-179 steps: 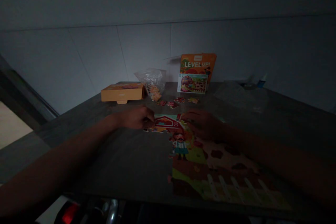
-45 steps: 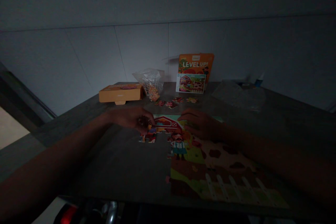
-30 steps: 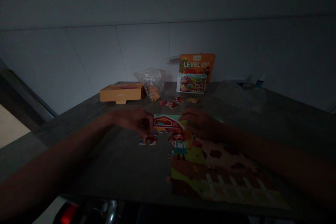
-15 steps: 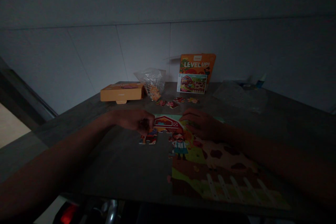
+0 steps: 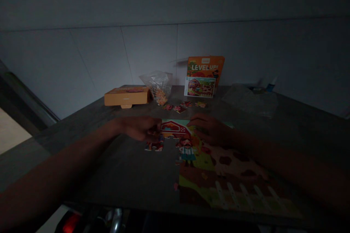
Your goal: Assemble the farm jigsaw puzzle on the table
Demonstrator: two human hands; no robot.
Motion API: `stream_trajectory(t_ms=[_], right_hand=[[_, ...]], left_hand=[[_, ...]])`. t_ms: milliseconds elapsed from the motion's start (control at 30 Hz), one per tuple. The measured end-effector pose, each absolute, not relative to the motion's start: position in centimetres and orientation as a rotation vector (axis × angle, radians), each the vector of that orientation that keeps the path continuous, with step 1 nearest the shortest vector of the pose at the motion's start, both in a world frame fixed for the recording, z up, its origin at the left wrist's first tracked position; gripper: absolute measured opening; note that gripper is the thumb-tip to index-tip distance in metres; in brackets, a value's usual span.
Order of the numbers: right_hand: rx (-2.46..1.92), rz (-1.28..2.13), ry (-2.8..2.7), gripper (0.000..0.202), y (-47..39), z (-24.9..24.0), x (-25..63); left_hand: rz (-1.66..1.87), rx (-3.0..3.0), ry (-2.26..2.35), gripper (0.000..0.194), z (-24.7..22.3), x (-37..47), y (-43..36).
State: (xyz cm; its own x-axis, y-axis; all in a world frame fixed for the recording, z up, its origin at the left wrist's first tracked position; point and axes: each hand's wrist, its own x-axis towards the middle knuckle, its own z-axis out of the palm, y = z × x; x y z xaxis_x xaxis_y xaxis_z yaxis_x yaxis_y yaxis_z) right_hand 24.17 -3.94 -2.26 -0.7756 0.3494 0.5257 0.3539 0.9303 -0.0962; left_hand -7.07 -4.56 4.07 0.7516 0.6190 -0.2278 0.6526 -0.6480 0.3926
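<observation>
A partly assembled farm puzzle (image 5: 199, 185) lies on the grey table, showing a red barn, a farmer, a cow and a white fence. My left hand (image 5: 142, 128) is curled at the puzzle's upper left edge, beside the barn; its fingers are bent over puzzle pieces (image 5: 154, 146) that stick out below them. Whether it grips one is too dark to tell. My right hand (image 5: 209, 127) lies on the upper part of the puzzle, right of the barn, with fingers spread and nothing held.
Loose pieces (image 5: 179, 109) lie behind the puzzle. Farther back are an orange box (image 5: 127, 97), a clear bag of pieces (image 5: 160, 89), a picture card (image 5: 200, 87) leaning on an orange "LEVEL UP!" box (image 5: 206, 66), and crumpled plastic (image 5: 250, 100) at right.
My left hand's fingers have shifted slightly over the pieces at the puzzle's left edge. My right hand has stayed in place.
</observation>
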Motion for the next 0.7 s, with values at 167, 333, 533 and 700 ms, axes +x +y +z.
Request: stream_trajectory(t_ms=[167, 333, 533, 700], right_hand=[[-0.492, -0.034, -2.525, 0.026, -3.91, -2.26, 24.15], [-0.514, -0.001, -2.549, 0.026, -3.95, -2.21, 24.20], [-0.501, -0.001, -2.542, 0.026, -4.01, -2.13, 24.16], [-0.507, 0.010, -2.549, 0.026, -4.06, -2.13, 24.16]], left_hand=[[-0.081, 2.463, 0.929, 0.022, 3.90, -7.21, -4.33], [-0.097, 2.437, 0.937, 0.020, 4.09, -7.10, -4.46], [-0.082, 2.461, 0.949, 0.019, 3.89, -7.08, -4.25], [-0.058, 2.509, 0.956, 0.016, 3.56, -7.19, -3.85]])
